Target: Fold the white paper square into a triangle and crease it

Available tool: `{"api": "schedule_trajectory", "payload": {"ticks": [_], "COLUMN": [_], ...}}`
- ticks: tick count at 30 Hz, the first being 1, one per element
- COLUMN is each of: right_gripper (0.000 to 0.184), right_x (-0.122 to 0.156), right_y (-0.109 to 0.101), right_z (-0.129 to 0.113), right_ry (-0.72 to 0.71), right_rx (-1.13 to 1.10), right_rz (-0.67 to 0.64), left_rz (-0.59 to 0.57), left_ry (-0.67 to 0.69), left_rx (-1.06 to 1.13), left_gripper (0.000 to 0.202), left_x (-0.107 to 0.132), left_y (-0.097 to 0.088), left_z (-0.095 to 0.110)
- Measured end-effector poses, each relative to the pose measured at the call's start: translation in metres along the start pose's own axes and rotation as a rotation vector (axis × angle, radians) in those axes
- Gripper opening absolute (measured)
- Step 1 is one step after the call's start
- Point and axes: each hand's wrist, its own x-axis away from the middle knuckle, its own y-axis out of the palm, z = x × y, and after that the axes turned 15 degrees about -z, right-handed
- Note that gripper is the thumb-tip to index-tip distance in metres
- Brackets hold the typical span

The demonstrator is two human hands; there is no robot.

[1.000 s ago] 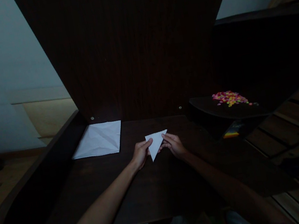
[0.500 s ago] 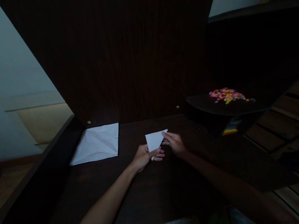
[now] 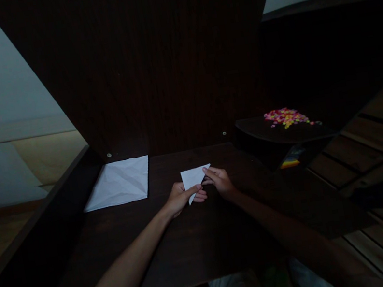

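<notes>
A small sheet of white paper [image 3: 191,177], folded into a triangle, is held between both hands above the dark desk. My left hand [image 3: 178,198] grips its lower part, the thumb lying on top and the fingers beneath. With thumb and fingers, my right hand [image 3: 220,180] pinches the upper right corner. The triangle's slanting edge faces down and to the right, between the two hands. What the fingers do behind the paper is partly hidden.
At the desk's [image 3: 180,253] back left lie creased white paper sheets [image 3: 120,182]. A rounded shelf [image 3: 259,132] at the right bears a heap of small colourful pieces [image 3: 288,117]. A raised side panel [image 3: 45,236] borders the left, and a tall dark board [image 3: 150,72] stands behind.
The view has shifted slightly. Both hands keep their hold on the folded paper, and its lower tip shows a little more below my left thumb.
</notes>
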Motion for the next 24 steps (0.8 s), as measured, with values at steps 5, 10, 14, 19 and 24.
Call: {"api": "schedule_trajectory", "payload": {"ticks": [5, 10, 14, 19, 24], "right_gripper": [0.049, 0.051, 0.048, 0.053, 0.056], "right_x": [-0.001, 0.002, 0.002, 0.001, 0.003], "right_y": [-0.003, -0.005, -0.004, -0.004, -0.003], "right_z": [-0.004, -0.006, 0.002, 0.007, 0.001], "right_ry": [0.01, 0.005, 0.013, 0.086, 0.097], "right_rx": [-0.058, 0.005, 0.05, -0.01, -0.022], "right_rz": [0.032, -0.025, -0.038, -0.044, -0.125], "left_rz": [-0.025, 0.005, 0.058, 0.084, 0.097], "left_ry": [-0.019, 0.033, 0.066, 0.069, 0.055], "left_rx": [-0.001, 0.023, 0.01, 0.018, 0.016], "left_gripper": [0.044, 0.044, 0.043, 0.039, 0.035], "left_x": [-0.001, -0.004, -0.004, -0.002, -0.001], "left_y": [-0.001, -0.002, -0.001, 0.0, 0.002], "left_z": [0.001, 0.0, -0.001, 0.0, 0.002]}}
